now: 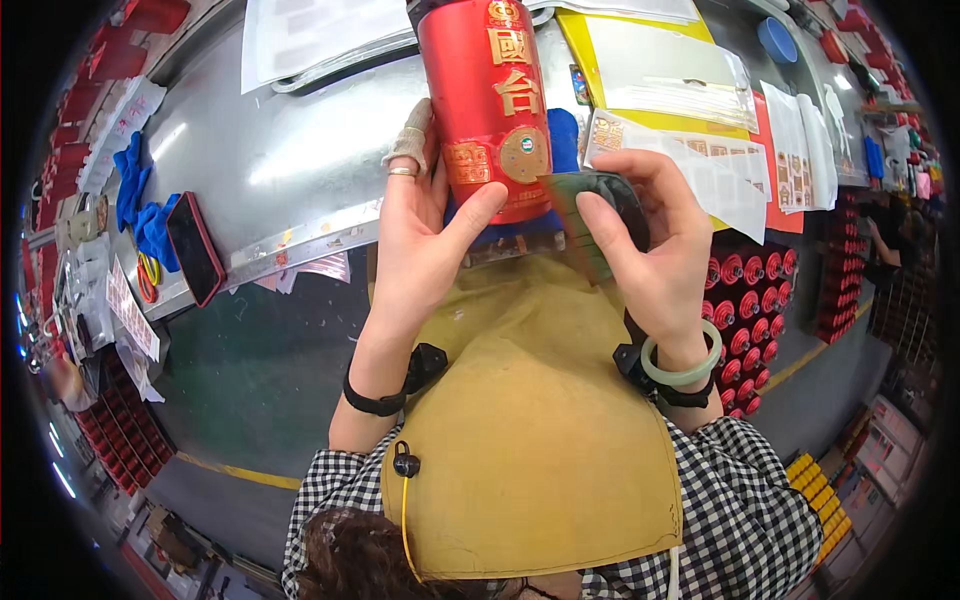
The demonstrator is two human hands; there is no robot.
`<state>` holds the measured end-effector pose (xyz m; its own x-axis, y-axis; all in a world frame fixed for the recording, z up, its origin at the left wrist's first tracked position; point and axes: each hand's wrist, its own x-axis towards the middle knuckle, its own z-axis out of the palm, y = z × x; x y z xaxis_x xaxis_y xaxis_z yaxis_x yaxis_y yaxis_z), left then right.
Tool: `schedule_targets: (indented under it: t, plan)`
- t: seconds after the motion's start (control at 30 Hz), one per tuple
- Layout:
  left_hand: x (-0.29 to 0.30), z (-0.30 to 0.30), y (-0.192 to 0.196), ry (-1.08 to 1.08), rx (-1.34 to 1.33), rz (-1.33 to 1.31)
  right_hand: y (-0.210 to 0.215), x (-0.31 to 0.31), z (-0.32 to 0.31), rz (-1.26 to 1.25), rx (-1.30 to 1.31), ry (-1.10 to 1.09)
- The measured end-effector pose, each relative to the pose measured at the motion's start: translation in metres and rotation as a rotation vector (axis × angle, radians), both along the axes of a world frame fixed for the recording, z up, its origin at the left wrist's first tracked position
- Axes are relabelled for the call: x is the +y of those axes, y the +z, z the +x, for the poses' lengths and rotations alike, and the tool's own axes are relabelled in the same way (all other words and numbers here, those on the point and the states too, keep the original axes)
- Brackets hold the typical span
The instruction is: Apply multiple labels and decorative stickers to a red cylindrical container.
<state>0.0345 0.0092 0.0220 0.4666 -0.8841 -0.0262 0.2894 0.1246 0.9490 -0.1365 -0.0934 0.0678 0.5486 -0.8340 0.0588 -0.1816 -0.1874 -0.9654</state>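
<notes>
A red bottle (478,90) with raised gold lettering and a round gold emblem lies at the top middle, its base end toward me. My left hand (420,230) is curled against its left side, the thumb pressed near the base and the other fingers partly hidden behind it. A cloth cover wraps one of those fingertips. Between the thumb and fingers of my right hand (665,235) is a dark green flat scraper (572,212), its edge beside the bottle's lower right. Blue cloth (563,140) shows under the bottle.
Gold decal sheets (735,160) and white papers (670,70) cover the metal table's right side. On the left lie a phone (195,248), blue gloves (153,235) and yellow-handled scissors (149,272). Racks of red caps (745,320) stand at right. A blue bowl (776,40) sits far right.
</notes>
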Motion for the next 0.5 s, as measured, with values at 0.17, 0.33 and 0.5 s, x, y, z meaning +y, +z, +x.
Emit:
schedule_targets:
  t: [0.17,0.33,0.5]
  plan:
    - [0.002,0.001,-0.001,-0.013,0.083,-0.010,-0.014,0.008,-0.005,0.061,0.015,-0.030]
    - [0.009,0.011,-0.011,-0.063,0.094,-0.065,-0.013,0.015,0.006,0.042,0.007,0.027]
    - [0.008,0.010,-0.017,0.003,-0.224,0.090,-0.001,0.019,0.013,-0.056,0.028,0.015]
